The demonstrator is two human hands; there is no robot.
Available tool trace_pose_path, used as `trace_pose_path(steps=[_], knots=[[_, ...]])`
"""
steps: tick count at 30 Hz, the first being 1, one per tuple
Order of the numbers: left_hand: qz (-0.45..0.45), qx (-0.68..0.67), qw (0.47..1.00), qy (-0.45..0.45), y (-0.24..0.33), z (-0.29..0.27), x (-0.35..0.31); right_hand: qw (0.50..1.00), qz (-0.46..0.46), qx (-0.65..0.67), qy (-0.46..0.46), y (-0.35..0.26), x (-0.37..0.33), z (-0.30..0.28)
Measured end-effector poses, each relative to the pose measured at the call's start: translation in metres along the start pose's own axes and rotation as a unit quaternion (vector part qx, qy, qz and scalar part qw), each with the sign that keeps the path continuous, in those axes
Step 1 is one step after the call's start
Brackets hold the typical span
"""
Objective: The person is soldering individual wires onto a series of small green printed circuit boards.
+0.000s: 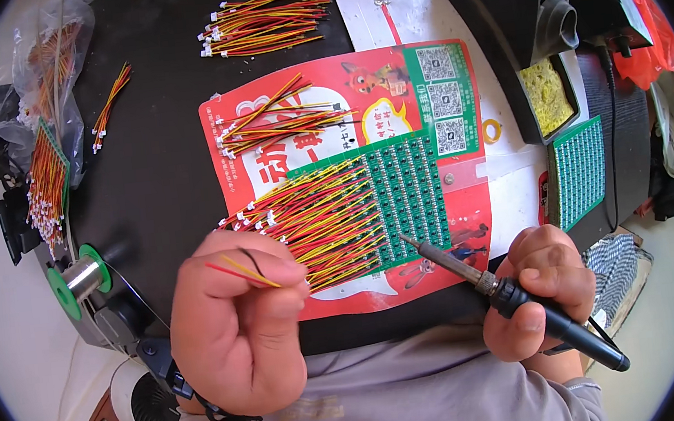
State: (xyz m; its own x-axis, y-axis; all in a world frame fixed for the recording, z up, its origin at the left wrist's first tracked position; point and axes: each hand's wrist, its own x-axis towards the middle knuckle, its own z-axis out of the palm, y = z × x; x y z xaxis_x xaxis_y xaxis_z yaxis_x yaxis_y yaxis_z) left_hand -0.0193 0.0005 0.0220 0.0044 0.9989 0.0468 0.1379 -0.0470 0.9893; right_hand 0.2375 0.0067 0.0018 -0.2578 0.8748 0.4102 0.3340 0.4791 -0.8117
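Red, yellow and black wires sit in the left hand's grip near a green circuit panel, while the right hand's grip holds a soldering iron.

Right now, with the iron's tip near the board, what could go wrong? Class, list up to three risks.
1. If hot, the tip of the soldering iron in the right hand might scorch the rows of wires beside it on the green board.
2. The left hand, bare and pinching a few wires, could get burned if the iron slips.
3. A stray touch might mark the red sheet underneath.
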Motion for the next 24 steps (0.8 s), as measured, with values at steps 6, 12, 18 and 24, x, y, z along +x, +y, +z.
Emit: trace_pose_path(steps=[6,12,18,24], knots=[[0.08,0.138,0.982,-0.101,0.008,-0.007,0.01,0.997,-0.011,0.038,0.065,0.001,0.001,0.007],[0.079,0.165,0.982,-0.05,0.009,0.011,0.002,0.998,-0.021,0.045,0.044,0.003,0.004,0.006],[0.159,0.22,0.956,-0.114,-0.004,0.01,-0.001,0.997,-0.019,0.052,0.045,0.003,0.003,0.006],[0.202,0.352,0.906,-0.125,-0.011,0.021,-0.004,0.998,-0.023,0.051,0.028,0.005,0.004,0.004]])
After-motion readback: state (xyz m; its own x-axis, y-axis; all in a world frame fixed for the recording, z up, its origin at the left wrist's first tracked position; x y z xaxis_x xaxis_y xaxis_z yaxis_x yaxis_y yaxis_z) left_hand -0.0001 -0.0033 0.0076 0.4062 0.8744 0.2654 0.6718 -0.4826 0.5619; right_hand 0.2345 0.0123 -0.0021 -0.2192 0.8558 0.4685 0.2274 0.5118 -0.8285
